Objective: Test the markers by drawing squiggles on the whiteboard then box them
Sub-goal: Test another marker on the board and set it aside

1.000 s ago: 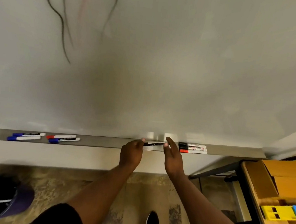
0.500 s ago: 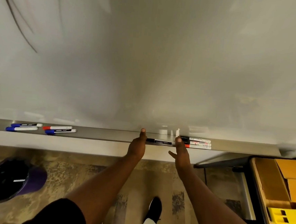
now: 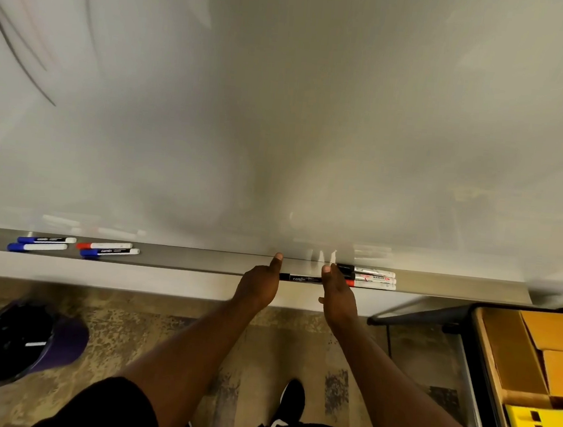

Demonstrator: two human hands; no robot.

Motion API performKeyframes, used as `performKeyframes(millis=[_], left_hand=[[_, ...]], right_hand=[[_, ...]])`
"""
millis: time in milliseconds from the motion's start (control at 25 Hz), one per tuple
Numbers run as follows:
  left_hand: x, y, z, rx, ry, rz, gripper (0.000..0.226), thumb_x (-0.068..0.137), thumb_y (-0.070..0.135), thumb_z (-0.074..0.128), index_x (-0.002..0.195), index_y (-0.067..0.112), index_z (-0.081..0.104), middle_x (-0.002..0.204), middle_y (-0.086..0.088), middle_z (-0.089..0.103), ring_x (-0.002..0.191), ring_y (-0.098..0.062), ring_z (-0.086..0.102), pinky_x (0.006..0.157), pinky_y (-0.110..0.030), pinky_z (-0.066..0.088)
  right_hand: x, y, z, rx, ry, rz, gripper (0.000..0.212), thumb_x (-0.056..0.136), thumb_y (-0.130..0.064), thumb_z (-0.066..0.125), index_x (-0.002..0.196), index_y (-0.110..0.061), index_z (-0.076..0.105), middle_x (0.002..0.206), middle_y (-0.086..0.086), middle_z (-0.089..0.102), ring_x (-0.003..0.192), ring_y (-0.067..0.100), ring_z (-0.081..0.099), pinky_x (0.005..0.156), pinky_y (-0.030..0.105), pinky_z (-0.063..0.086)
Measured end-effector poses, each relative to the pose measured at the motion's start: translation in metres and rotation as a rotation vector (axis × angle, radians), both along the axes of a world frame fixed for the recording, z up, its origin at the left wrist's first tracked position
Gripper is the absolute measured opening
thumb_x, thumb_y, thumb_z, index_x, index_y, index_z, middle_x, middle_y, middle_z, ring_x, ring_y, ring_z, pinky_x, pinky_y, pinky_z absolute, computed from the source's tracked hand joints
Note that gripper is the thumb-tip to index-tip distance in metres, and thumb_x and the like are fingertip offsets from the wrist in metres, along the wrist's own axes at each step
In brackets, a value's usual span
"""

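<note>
black marker (image 3: 301,278) lies at the front edge of the tray (image 3: 200,260). left hand (image 3: 259,287) curled at one end, can't tell if it's gripping; right hand (image 3: 337,298) straight-fingered at the other. three more markers (image 3: 370,278) alongside.

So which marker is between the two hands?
The black marker along the tray's front edge, with the left hand at one end and the right hand at the other. The left bunch and right bunch lie outside the hands.
</note>
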State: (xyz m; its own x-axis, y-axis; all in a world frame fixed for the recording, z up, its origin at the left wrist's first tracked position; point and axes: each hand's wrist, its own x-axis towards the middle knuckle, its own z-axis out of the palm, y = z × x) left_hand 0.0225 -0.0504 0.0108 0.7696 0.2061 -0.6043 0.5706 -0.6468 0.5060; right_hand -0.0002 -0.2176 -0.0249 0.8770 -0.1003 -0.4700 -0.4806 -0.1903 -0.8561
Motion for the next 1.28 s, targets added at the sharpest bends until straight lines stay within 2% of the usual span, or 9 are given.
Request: performKeyframes(millis=[160,280,400,520,600,680,800,1040,1280], left_hand=[[-0.001,-0.005,0.003,0.028,0.002,-0.017,0.079,0.099,0.063,0.013,0.112,0.005,0.066,0.114,-0.018,0.066,0.103,-0.030,0.060,0.091,-0.036,0.044],[0.000,-0.005,0.001,0.018,0.009,-0.011,0.079,0.099,0.064,0.013,0.115,0.005,0.065,0.117,-0.019,0.065,0.107,-0.031,0.060,0.096,-0.038,0.045],[-0.001,-0.004,0.000,0.019,0.008,0.001,0.079,0.099,0.064,0.013,0.116,0.005,0.064,0.118,-0.018,0.065,0.106,-0.031,0.060,0.096,-0.038,0.045],[-0.005,0.000,0.001,-0.012,-0.018,-0.004,0.076,0.099,0.064,0.016,0.120,0.008,0.063,0.121,-0.015,0.065,0.109,-0.030,0.060,0.095,-0.036,0.044],[-0.010,0.007,0.000,-0.045,-0.074,-0.089,0.068,0.099,0.063,0.021,0.135,0.015,0.054,0.137,-0.009,0.057,0.128,-0.029,0.051,0.106,-0.038,0.038],[-0.014,0.015,0.000,0.085,-0.142,-0.281,0.071,0.097,0.066,0.017,0.149,0.021,0.035,0.155,-0.003,0.037,0.146,-0.027,0.028,0.118,-0.045,0.021],[-0.022,0.028,0.003,0.265,-0.215,-0.418,0.079,0.094,0.070,0.011,0.156,0.022,0.017,0.164,-0.002,0.015,0.152,-0.023,0.005,0.121,-0.048,0.004],[-0.039,0.085,0.008,0.390,-0.263,-0.477,0.089,0.087,0.076,0.006,0.157,0.021,0.008,0.165,-0.003,0.005,0.151,-0.022,-0.007,0.121,-0.048,-0.004],[-0.042,0.155,0.010,0.385,-0.266,-0.528,0.096,0.082,0.080,0.002,0.157,0.021,0.007,0.165,-0.002,0.004,0.151,-0.020,-0.010,0.120,-0.047,-0.007]], right_hand=[[0.000,0.000,0.002,-0.060,-0.009,0.033,0.102,0.077,-0.092,0.032,0.156,-0.028,0.025,0.159,0.005,0.035,0.143,0.030,0.038,0.112,0.056,0.038],[-0.002,-0.001,0.006,-0.080,0.003,0.038,0.100,0.078,-0.090,0.033,0.156,-0.028,0.026,0.158,0.007,0.037,0.141,0.031,0.041,0.112,0.055,0.039],[-0.004,-0.001,0.013,-0.132,-0.036,0.041,0.080,0.091,-0.072,0.037,0.155,-0.024,0.030,0.157,0.007,0.040,0.141,0.030,0.041,0.114,0.047,0.035],[-0.007,0.002,0.019,-0.195,-0.088,0.093,0.075,0.093,-0.067,0.038,0.155,-0.025,0.031,0.156,0.005,0.041,0.142,0.027,0.040,0.112,0.043,0.036],[-0.008,0.009,0.023,-0.233,-0.125,0.147,0.074,0.093,-0.067,0.040,0.154,-0.026,0.031,0.156,0.004,0.041,0.141,0.026,0.041,0.110,0.042,0.037],[-0.009,0.017,0.026,-0.283,-0.165,0.197,0.073,0.094,-0.067,0.041,0.155,-0.027,0.031,0.156,0.002,0.041,0.139,0.024,0.044,0.109,0.040,0.038],[-0.011,0.029,0.026,-0.390,-0.240,0.299,0.076,0.094,-0.071,0.036,0.156,-0.028,0.025,0.161,-0.002,0.032,0.144,0.020,0.037,0.113,0.040,0.035],[-0.013,0.066,0.024,-0.547,-0.338,0.483,0.078,0.096,-0.068,0.032,0.159,-0.026,0.015,0.166,-0.003,0.013,0.153,0.015,0.010,0.124,0.038,0.008],[-0.011,0.128,0.007,-0.573,-0.412,0.512,0.089,0.088,-0.081,0.022,0.158,-0.025,0.020,0.165,-0.001,0.020,0.152,0.015,0.014,0.122,0.034,0.006]])
